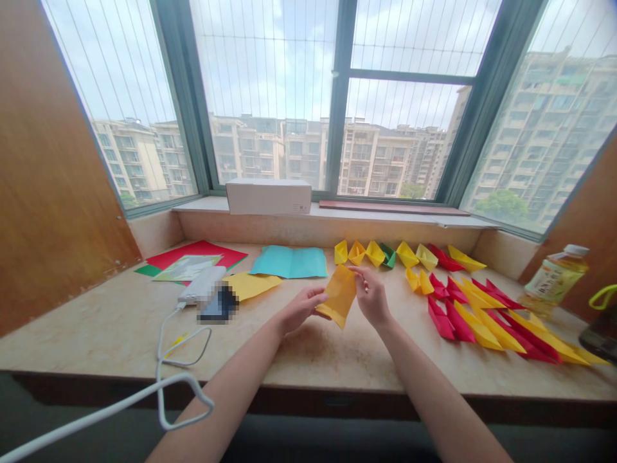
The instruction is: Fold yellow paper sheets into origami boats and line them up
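A yellow sheet of folded paper is held up above the counter between my two hands. My left hand grips its lower left edge, thumb on the near face and fingers behind. At the upper right corner, my right hand pinches the paper with its fingers curled. Beyond the paper lies a creased turquoise sheet. To the right stand rows of folded paper boats, among them a yellow boat, a green boat and a red boat.
On the left are red paper, a yellow sheet, a white power bank and a white cable rising in front. A drink bottle and a dark container stand at right. A white box sits on the sill.
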The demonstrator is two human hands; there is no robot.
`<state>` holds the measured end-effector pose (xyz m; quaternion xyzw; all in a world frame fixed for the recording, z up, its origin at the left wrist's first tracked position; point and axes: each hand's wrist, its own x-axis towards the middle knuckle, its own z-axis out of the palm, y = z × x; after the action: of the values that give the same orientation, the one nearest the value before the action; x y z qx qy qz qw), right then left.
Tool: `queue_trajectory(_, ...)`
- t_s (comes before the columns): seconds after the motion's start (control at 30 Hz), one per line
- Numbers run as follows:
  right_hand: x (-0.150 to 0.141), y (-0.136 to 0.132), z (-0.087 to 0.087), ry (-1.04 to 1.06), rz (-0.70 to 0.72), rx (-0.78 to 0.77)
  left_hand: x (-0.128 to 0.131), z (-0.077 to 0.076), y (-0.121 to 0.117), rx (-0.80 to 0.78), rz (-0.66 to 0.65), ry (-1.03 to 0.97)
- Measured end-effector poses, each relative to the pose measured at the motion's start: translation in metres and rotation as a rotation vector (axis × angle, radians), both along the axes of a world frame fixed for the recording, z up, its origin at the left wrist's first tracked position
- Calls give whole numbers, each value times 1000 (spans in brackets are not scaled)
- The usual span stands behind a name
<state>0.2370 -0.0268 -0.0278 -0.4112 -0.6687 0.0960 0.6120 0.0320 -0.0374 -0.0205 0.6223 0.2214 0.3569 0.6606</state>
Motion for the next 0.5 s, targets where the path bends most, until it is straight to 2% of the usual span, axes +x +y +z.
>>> queue_trajectory(0.2,-12,-7,-6,-166,200,-33,1,-4,2,-17,139,61)
queue_trajectory(0.37,-18,-3,-11,-213,128,-32,2,-4,5,4,292,31)
queue_trajectory(0.5,-19,1,-15,-237,72,-30,4,-1,3,-2,300,16)
